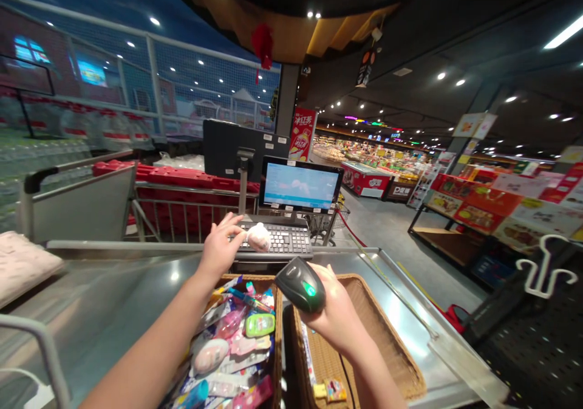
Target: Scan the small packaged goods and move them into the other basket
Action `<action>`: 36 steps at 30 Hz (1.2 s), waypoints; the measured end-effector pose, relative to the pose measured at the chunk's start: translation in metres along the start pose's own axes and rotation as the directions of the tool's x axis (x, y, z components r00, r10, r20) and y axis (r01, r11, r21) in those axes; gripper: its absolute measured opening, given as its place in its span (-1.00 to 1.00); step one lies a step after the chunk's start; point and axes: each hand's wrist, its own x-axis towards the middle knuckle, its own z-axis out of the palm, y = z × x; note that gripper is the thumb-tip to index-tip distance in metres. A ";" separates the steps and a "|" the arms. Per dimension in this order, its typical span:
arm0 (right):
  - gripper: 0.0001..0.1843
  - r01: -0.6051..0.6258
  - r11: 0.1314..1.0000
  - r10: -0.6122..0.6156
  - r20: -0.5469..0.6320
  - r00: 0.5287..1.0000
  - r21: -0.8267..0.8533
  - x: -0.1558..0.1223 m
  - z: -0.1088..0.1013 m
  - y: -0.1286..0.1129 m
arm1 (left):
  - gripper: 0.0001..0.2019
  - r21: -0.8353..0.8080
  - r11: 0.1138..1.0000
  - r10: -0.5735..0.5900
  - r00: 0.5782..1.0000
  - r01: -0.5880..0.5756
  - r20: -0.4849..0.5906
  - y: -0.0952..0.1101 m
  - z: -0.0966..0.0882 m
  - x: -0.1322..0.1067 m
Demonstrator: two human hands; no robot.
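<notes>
My left hand [222,244] reaches over the black keyboard [291,239], its thumb and fingers pinching the edge of a small white, rounded, egg-shaped item [259,237] with a pinkish print. My right hand [334,309] is wrapped around a black handheld barcode scanner [300,284], which shows a green light on top. Below my left arm stands a wicker basket [279,360] full of small colourful packaged goods, among them a green item [260,324] and a pale pink egg-shaped item [211,356]. Behind the keyboard, a lit monitor [301,184] faces me.
A second wicker basket [382,324] under my right arm holds a few small packets [336,389] and a cable. Both baskets stand on a metal counter [150,293]. A dark screen [225,147] seen from behind, a metal cart [82,196] and boxed goods [483,196] surround it.
</notes>
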 end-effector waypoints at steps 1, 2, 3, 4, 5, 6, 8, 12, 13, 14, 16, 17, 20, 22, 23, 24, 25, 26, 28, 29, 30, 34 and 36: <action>-0.35 0.005 1.000 -0.005 0.001 1.000 0.003 0.001 0.002 -0.001 | -0.75 0.007 1.000 -0.008 1.000 0.008 0.009 -0.003 -0.001 -0.003; -0.37 0.008 1.000 -0.008 0.001 1.000 0.008 0.002 0.003 -0.001 | -0.75 0.016 1.000 -0.016 1.000 0.016 0.019 -0.006 -0.002 -0.005; -0.38 0.009 1.000 -0.009 0.002 1.000 0.013 0.002 0.005 -0.002 | -0.75 0.025 0.999 -0.025 0.999 0.024 0.029 -0.009 -0.003 -0.008; -0.39 0.008 1.000 -0.008 0.005 1.000 0.016 0.003 0.007 -0.002 | -0.75 0.034 0.999 -0.033 0.999 0.032 0.040 -0.013 -0.004 -0.011; -0.40 0.006 1.000 -0.007 0.007 1.000 0.017 0.004 0.008 -0.002 | -0.75 0.043 0.998 -0.042 0.998 0.039 0.054 -0.016 -0.005 -0.015; -0.41 0.004 1.000 -0.005 0.010 1.000 0.017 0.004 0.010 -0.002 | -0.75 0.053 0.997 -0.051 0.996 0.047 0.071 -0.020 -0.006 -0.019; -0.46 0.002 1.000 -0.002 0.018 1.000 0.013 0.005 0.013 -0.002 | -0.75 0.075 0.995 -0.073 0.992 0.065 0.106 -0.029 -0.008 -0.028; -0.51 -0.032 0.999 0.032 0.054 0.998 0.011 0.006 0.020 -0.002 | -0.73 0.128 0.986 -0.129 0.975 0.107 0.180 -0.050 -0.010 -0.051; -0.50 -0.040 0.999 0.040 0.062 0.997 0.013 0.007 0.022 -0.002 | -0.73 0.139 0.984 -0.141 0.970 0.115 0.197 -0.055 -0.011 -0.056; -0.49 -0.046 0.999 0.045 0.068 0.997 0.015 0.007 0.023 -0.002 | -0.73 0.150 0.981 -0.151 0.965 0.121 0.215 -0.059 -0.011 -0.062; -0.49 -0.043 0.999 0.041 0.070 0.997 0.017 0.009 0.026 -0.002 | -0.73 0.168 0.977 -0.172 0.953 0.132 0.251 -0.067 -0.012 -0.073; -0.50 -0.036 0.999 0.034 0.066 0.997 0.017 0.009 0.028 -0.001 | -0.73 0.178 0.974 -0.183 0.945 0.138 0.270 -0.070 -0.013 -0.078; -0.53 -0.021 1.000 0.020 0.044 0.999 0.015 0.011 0.033 0.000 | -0.73 0.211 0.966 -0.214 0.918 0.148 0.335 -0.073 -0.015 -0.091; -0.51 -0.019 1.000 0.018 0.043 0.999 0.013 0.012 0.038 0.001 | -0.73 0.225 0.963 -0.228 0.895 0.148 0.383 -0.072 -0.017 -0.098; -0.50 -0.017 1.000 0.017 0.047 0.999 0.013 0.012 0.040 0.002 | -0.74 0.231 0.961 -0.236 0.882 0.150 0.408 -0.072 -0.017 -0.101; -0.50 -0.014 1.000 0.013 0.052 0.999 0.015 0.012 0.043 0.002 | -0.73 0.237 0.959 -0.246 0.868 0.153 0.431 -0.072 -0.018 -0.105; -0.51 -0.007 1.000 0.006 0.054 0.999 0.018 0.012 0.045 0.002 | -0.73 0.243 0.957 -0.255 0.854 0.157 0.453 -0.071 -0.018 -0.108; -0.53 0.001 1.000 -0.003 0.053 0.999 0.022 0.012 0.047 0.002 | -0.73 0.251 0.955 -0.264 0.841 0.159 0.471 -0.071 -0.018 -0.112; -0.55 0.018 0.999 -0.020 0.046 0.999 0.026 0.012 0.050 0.002 | -0.75 0.270 0.950 -0.278 0.821 0.158 0.499 -0.071 -0.017 -0.119; -0.56 0.024 0.999 -0.025 0.041 0.999 0.029 0.012 0.051 0.001 | -0.76 0.281 0.948 -0.279 0.812 0.148 0.513 -0.071 -0.016 -0.122; -0.56 0.027 0.999 -0.028 0.038 0.999 0.030 0.011 0.052 0.001 | -0.78 0.294 0.947 -0.275 0.804 0.131 0.527 -0.071 -0.015 -0.126; -0.60 0.015 0.999 -0.016 0.024 1.000 0.038 0.008 0.050 0.001 | -0.79 0.388 0.921 -0.260 0.779 0.024 0.570 -0.068 -0.013 -0.138; -0.59 -0.001 0.999 0.001 0.016 1.000 0.038 0.006 0.048 0.001 | -0.80 0.450 0.892 -0.256 0.780 -0.037 0.571 -0.063 -0.014 -0.142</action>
